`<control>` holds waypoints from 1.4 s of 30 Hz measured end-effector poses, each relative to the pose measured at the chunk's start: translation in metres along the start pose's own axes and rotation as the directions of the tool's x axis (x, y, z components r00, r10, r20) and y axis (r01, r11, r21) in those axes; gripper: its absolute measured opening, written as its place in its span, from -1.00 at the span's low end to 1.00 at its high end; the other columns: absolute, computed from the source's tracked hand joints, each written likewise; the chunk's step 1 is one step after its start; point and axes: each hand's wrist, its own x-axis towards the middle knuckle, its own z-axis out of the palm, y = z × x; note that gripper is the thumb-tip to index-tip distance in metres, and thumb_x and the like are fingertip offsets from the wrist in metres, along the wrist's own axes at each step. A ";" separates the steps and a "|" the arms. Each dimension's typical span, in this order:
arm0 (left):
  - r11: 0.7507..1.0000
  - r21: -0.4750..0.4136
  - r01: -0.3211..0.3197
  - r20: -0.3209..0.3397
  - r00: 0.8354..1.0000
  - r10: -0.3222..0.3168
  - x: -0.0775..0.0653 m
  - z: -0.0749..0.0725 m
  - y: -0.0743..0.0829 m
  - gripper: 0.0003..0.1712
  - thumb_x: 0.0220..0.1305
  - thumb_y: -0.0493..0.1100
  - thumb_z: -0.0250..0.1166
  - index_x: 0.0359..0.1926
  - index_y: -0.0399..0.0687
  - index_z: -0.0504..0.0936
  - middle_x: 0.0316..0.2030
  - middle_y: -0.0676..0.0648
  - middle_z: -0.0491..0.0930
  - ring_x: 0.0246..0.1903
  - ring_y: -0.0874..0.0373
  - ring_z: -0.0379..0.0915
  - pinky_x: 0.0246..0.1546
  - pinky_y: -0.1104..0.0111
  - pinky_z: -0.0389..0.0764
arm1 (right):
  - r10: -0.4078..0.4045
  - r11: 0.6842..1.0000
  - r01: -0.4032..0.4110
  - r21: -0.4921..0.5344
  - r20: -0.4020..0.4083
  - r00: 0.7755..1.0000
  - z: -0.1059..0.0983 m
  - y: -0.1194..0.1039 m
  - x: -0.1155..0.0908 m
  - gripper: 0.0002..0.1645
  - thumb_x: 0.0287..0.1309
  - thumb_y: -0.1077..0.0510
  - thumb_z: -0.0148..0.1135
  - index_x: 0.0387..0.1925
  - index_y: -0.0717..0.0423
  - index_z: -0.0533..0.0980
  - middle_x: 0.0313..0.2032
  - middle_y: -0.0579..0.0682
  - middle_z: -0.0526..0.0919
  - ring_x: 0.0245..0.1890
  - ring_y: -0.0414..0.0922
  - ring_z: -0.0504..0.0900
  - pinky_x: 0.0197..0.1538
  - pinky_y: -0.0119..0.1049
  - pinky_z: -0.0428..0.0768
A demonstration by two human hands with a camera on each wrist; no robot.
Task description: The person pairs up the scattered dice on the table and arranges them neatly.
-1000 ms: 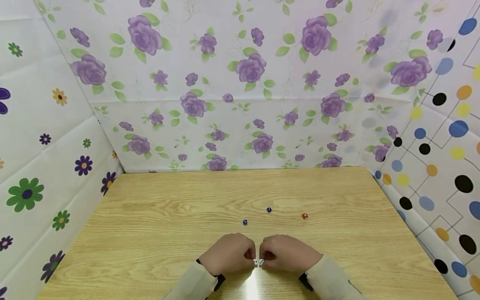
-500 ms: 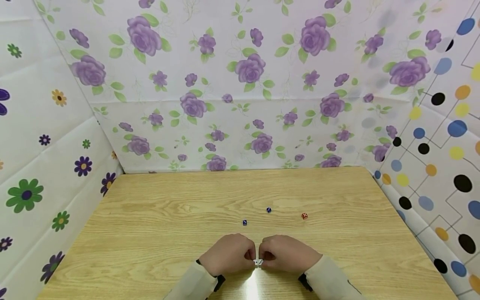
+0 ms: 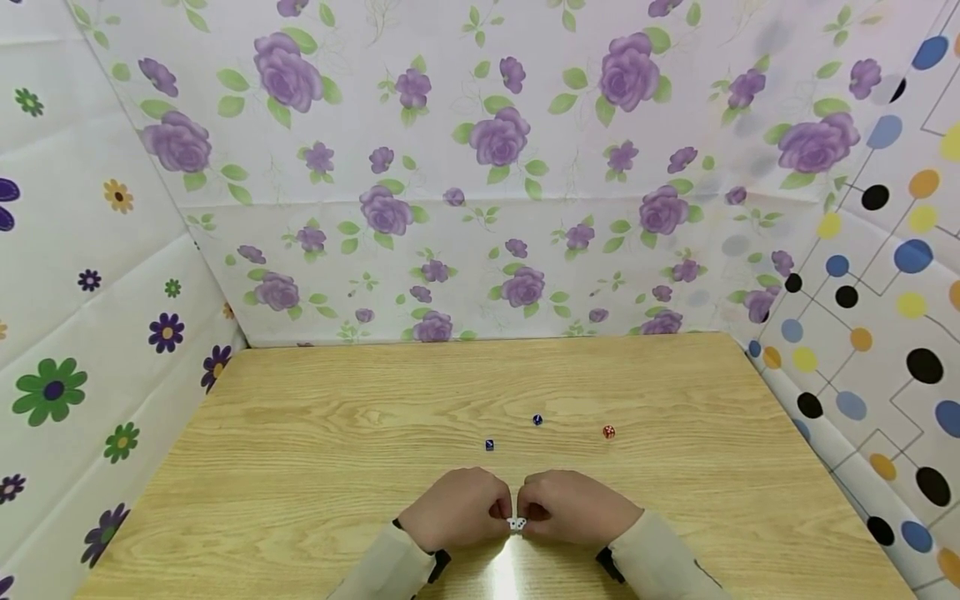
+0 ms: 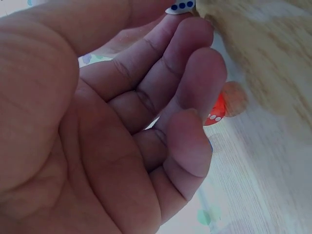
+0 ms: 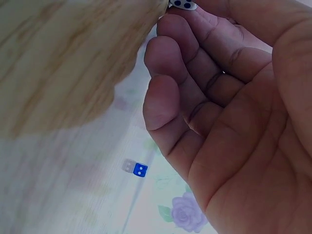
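Observation:
Low in the middle of the head view, my left hand (image 3: 457, 508) and right hand (image 3: 577, 507) face each other just above the wooden table. Between left thumb and index finger I pinch a white die (image 4: 183, 6) with dark blue pips. A second white die (image 5: 184, 4) is pinched the same way in my right hand. In the head view the left white die (image 3: 512, 524) and the right white die (image 3: 522, 524) sit side by side and seem to touch. My fingers hide much of both dice.
Beyond my hands, a blue die (image 3: 490, 445), another blue die (image 3: 537, 420) and a red die (image 3: 609, 432) lie on the wooden table (image 3: 337, 433). Patterned cloth walls (image 3: 465, 250) enclose the table at the back and both sides.
The small gap between the two white dice has closed as my hands drew slightly together. The blue dice and the red die have not moved.

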 end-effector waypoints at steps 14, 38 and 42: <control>1.000 0.000 -0.006 0.006 1.000 0.006 -0.001 -0.001 0.001 -0.90 0.27 -0.06 0.48 -0.39 0.15 0.77 -0.50 0.32 0.58 -0.49 0.47 0.43 -0.36 0.51 0.52 | 0.001 1.000 -0.001 0.018 0.011 1.000 0.001 0.002 0.002 -0.87 0.21 0.15 0.47 -0.38 -0.12 0.63 -0.42 -0.35 0.50 -0.43 -0.42 0.40 -0.28 -0.49 0.47; 0.998 -0.058 -0.006 -0.013 1.000 0.006 0.000 0.000 0.002 -0.85 0.24 0.04 0.50 -0.41 0.19 0.75 -0.55 0.32 0.57 -0.53 0.45 0.45 -0.39 0.51 0.52 | -0.002 1.000 0.003 0.022 -0.004 1.000 0.000 0.001 0.000 -0.84 0.21 0.18 0.46 -0.39 -0.13 0.62 -0.44 -0.33 0.49 -0.45 -0.42 0.39 -0.29 -0.51 0.47; 0.995 -0.104 -0.001 -0.051 0.999 -0.005 -0.002 -0.008 0.000 -0.80 0.30 0.13 0.44 -0.31 0.16 0.75 -0.54 0.31 0.55 -0.54 0.41 0.46 -0.40 0.47 0.53 | 0.023 0.999 -0.023 0.026 0.000 1.000 -0.004 0.002 -0.002 -0.87 0.22 0.20 0.41 -0.34 -0.12 0.63 -0.41 -0.31 0.51 -0.43 -0.41 0.40 -0.25 -0.48 0.49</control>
